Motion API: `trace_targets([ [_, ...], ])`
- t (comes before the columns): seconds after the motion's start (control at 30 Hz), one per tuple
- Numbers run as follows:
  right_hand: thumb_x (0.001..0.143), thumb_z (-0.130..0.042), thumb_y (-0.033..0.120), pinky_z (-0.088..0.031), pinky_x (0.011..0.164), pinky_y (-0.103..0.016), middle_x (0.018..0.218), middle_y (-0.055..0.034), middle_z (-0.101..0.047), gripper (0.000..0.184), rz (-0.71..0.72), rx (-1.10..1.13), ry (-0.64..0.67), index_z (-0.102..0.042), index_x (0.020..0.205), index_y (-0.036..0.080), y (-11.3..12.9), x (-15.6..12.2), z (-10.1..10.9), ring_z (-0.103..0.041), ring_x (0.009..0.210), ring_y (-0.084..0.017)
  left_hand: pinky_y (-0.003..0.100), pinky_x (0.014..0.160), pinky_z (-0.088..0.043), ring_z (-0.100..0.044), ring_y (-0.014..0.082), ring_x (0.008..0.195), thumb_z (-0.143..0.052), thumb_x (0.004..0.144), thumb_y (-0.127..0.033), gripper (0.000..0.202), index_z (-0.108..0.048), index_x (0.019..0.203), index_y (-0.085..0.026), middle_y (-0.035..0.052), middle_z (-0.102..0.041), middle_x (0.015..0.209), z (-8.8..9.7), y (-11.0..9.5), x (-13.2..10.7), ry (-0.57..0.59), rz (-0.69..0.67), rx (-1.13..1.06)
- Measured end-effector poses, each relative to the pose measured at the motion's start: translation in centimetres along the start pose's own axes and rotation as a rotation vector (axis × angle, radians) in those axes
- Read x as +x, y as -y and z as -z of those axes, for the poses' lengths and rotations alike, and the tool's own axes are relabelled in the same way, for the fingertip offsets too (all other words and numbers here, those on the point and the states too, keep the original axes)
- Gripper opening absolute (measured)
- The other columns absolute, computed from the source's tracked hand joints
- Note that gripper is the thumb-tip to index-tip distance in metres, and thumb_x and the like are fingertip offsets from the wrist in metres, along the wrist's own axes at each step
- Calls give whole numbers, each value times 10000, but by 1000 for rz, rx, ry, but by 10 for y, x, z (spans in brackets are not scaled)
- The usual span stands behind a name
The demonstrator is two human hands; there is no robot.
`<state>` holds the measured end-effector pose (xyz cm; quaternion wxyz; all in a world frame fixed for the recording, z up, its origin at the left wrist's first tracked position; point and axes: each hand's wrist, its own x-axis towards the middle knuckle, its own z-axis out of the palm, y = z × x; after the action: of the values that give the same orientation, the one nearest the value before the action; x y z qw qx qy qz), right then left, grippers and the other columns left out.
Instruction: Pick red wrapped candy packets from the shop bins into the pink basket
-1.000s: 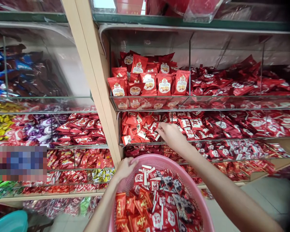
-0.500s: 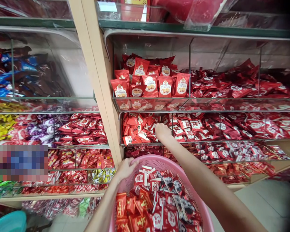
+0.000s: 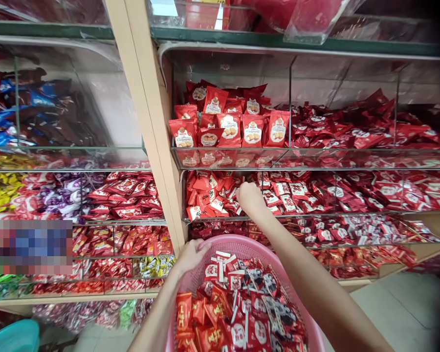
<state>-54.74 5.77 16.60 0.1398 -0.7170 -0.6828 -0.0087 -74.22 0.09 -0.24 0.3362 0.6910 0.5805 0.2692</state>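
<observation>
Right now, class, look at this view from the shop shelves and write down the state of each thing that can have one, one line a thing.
Left hand, gripping the basket's rim.
Right hand, in the glass bin, fingers among the packets.
Pink plastic basket, held up at the shelves, packed with packets.
Red-and-white sweet packets, loose in the basket.
Glass bin, holding a loose heap of red packets.
Red biscuit packets, sealed, piled in the bin above.

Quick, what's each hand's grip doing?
Left hand: closed on the rim of the pink basket.
Right hand: at the red packets; cannot tell if it holds one.
</observation>
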Motion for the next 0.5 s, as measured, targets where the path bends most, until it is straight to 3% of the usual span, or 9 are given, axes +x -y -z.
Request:
trace_targets([
  [0.13,891,-331,177,-436,699,-283,865,-202,-658,306,23,-23,-78,-605,964,64,-6,-22,12,-647,870,-269,233,570,-321,-496,143,604,-384,774,-640,530,-617,728,-167,-5,-568,622,0,1,1,11,-20,27],
  [0.23,913,-316,226,-412,614,-258,723,-147,-659,288,75,37,-89,-578,917,106,-25,-45,18,-660,751,-240,234,561,-311,-495,142,597,-382,779,-635,528,-621,730,-166,-2,-571,622,1,1,1,15,-23,45],
  [0.4,930,-322,353,-406,571,-216,665,-33,-650,261,229,441,-42,-516,828,212,-66,-79,18,-649,639,-162,235,575,-325,-492,140,602,-395,773,-626,515,-629,741,-168,-5,-584,631,2,-2,1,22,-18,42],
  [0.5,927,-322,414,-428,579,-221,691,-11,-651,281,302,623,66,-498,818,224,-79,-98,5,-626,606,-140,245,587,-334,-499,146,615,-384,771,-631,528,-632,753,-165,0,-581,637,3,-5,1,33,-22,41],
])
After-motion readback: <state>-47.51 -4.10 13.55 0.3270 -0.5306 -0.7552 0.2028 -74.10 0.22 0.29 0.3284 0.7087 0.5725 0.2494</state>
